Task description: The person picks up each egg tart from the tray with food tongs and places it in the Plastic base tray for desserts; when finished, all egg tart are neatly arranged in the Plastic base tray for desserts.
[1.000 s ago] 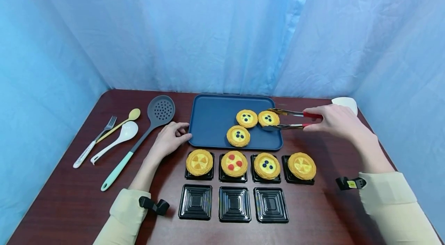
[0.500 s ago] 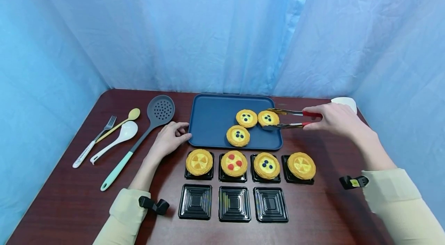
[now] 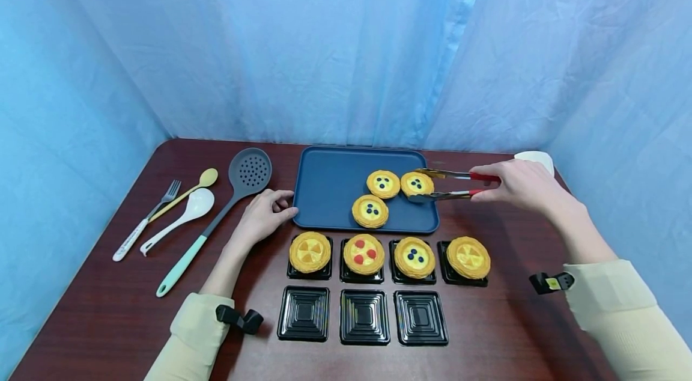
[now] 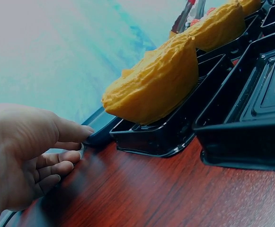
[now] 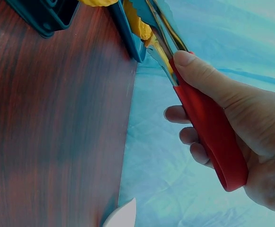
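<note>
My right hand (image 3: 521, 185) grips the red handles of a pair of metal tongs (image 3: 451, 195). The tongs' arms stand on either side of an egg tart (image 3: 417, 184) topped with dark berries, at the right end of a blue tray (image 3: 330, 188). Two more berry tarts lie on it, one egg tart (image 3: 383, 184) close beside the first, another tart (image 3: 370, 211) nearer the front. At the tray's left rim my left hand (image 3: 265, 214) holds the edge, as the left wrist view also shows, with thumb tip (image 4: 86, 131) at the rim and the other fingers curled.
Before the tray, a row of black square boxes bears a fruit tart (image 3: 310, 252), a red-topped tart (image 3: 364, 254) and others. Three black boxes (image 3: 364, 317) stand nearer. Left lie a skimmer (image 3: 250, 172), a white ladle (image 3: 199, 204), a yellow spoon (image 3: 208, 177) and a fork (image 3: 172, 191).
My right forearm has shifted slightly to the right, its sleeve turning a little. The tongs stay around the same tart, and my left hand keeps its place at the tray.
</note>
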